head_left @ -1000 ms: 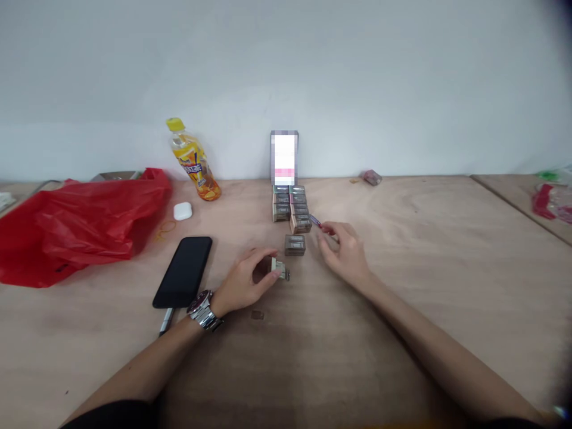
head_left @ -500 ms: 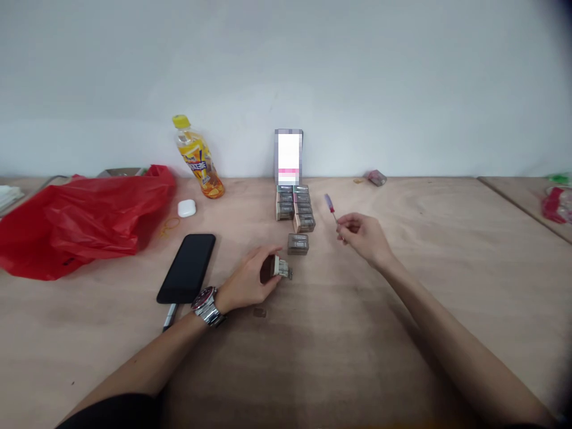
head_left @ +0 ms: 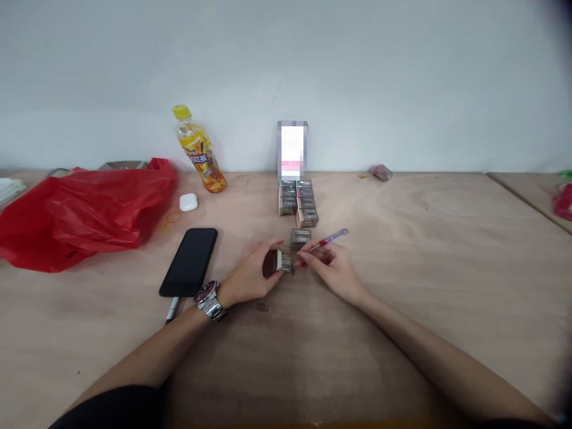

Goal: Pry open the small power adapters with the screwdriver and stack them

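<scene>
Between its thumb and fingers my left hand (head_left: pixel 252 271) grips a small pale block (head_left: pixel 283 261) resting on the table. My right hand (head_left: pixel 333 265) pinches a thin screwdriver (head_left: pixel 331 238) with a clear and red handle, its shaft slanting down to the right side of the block. Tiny dark parts show at that side, too small to make out. Just beyond the hands sits a clear grey box (head_left: pixel 301 239). Behind it, two rows of similar boxes (head_left: pixel 307 215) reach back to a lit phone (head_left: pixel 292 149) against the wall. A small flat clear piece (head_left: pixel 262 307) lies near my left wrist.
On the left are a red plastic bag (head_left: pixel 102 208), a white case (head_left: pixel 188 202), a black phone (head_left: pixel 189 262) and a yellow-capped bottle (head_left: pixel 202 152). Rubber bands (head_left: pixel 172 221) lie by the bag. Another small box (head_left: pixel 381 173) is at the back right, near the wall.
My right hand has moved left and toward me, bringing the screwdriver tip to the block. The screwdriver's handle now points up and right. My left hand keeps its grip; the view has shifted slightly.
</scene>
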`<state>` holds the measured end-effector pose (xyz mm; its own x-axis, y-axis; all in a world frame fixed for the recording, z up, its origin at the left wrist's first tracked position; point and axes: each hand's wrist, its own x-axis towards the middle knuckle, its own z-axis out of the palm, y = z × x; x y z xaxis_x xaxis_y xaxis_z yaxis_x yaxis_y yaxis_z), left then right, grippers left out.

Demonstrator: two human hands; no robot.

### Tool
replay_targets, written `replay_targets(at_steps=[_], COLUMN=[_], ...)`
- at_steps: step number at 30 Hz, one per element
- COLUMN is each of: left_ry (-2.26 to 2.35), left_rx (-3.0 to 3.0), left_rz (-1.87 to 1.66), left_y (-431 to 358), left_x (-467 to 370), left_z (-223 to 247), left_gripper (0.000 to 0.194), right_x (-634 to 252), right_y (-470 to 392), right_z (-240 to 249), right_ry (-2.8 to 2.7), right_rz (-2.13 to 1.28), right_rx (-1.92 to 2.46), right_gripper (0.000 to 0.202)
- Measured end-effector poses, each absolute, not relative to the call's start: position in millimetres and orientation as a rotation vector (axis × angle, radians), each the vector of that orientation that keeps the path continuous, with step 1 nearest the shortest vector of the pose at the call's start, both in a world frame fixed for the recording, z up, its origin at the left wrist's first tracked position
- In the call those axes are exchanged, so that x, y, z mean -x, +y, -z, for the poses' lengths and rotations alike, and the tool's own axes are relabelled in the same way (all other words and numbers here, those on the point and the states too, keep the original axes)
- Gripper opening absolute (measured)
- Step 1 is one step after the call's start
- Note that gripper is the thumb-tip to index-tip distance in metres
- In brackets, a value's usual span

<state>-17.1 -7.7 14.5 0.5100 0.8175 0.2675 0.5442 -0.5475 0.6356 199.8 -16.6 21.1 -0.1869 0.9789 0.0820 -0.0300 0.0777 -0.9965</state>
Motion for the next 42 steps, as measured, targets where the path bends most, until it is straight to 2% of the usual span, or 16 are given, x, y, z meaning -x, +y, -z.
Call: replay_targets(at_steps=[16, 23, 32, 39, 42], left_ry=[1.091, 1.092, 1.084, 1.072, 1.065], left_rx=[-2.290, -2.296, -2.299, -2.300, -2.307], left_rz=[-0.797, -0.805, -0.823, -0.828, -0.836], left_y=[-6, -6, -5, -5, -4], left_x=[16, 16, 15, 15, 15], left_z=[-13, -11, -9, -10, -9], left_gripper=[0.058, 0.058, 0.059, 0.059, 0.060], right_x=[-198, -191, -190, -188, -188], right_y=[-20, -20, -18, -17, -17], right_z=[-6, -16, -13, -19, -17], right_ry=[-1.656, -1.870, -1.784, -1.838, -1.831], right_rz=[-1.214, -0.860, -0.929, -0.820, -0.847], right_rx=[1.041, 1.077, 1.013, 1.136, 1.103], right_gripper=[0.015, 0.006, 0.028, 0.021, 0.025])
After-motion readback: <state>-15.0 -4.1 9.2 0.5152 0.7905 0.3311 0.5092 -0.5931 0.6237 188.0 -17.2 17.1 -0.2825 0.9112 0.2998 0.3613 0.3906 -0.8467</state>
